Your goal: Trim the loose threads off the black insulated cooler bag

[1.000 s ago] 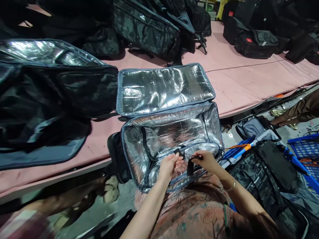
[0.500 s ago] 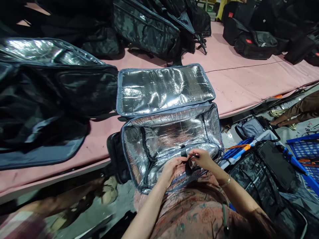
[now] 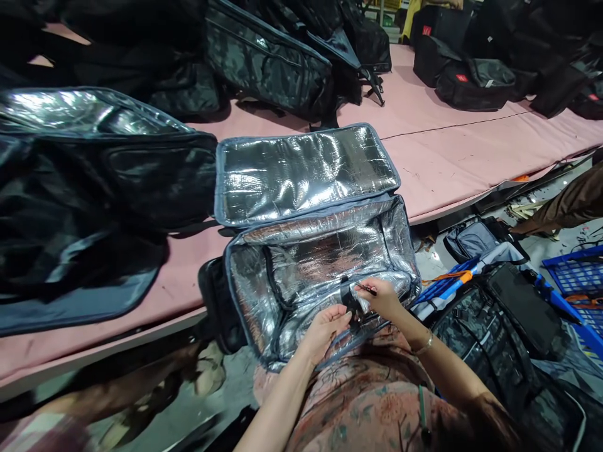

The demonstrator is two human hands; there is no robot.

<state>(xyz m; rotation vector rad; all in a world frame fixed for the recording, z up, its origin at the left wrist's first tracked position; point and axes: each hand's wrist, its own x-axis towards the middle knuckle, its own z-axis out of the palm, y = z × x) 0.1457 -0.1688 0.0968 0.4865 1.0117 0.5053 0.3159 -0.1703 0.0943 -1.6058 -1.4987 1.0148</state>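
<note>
An insulated cooler bag (image 3: 301,257) with a silver foil lining stands at the table's edge against my body, its lid (image 3: 306,176) folded back onto the table. A black strap (image 3: 349,297) lies over the foil at the near wall. My left hand (image 3: 325,329) pinches the strap's lower part between thumb and fingertips. Just to the right, my right hand (image 3: 382,298) is closed on a small, thin dark tool (image 3: 365,289), its tip by the strap. The tool's exact kind is too small to make out.
Another foil-lined bag (image 3: 94,113) lies open on the pink table (image 3: 452,163) at left. Dark camouflage bags (image 3: 268,63) and black bags (image 3: 475,81) are piled behind. On the floor at right are more bags (image 3: 490,333) and a blue crate (image 3: 575,282). Other people's legs show at both sides.
My left hand has moved slightly down and now pinches the strap lower. The right hand has shifted a little up from the strap with the dark tool. The view has turned slightly.
</note>
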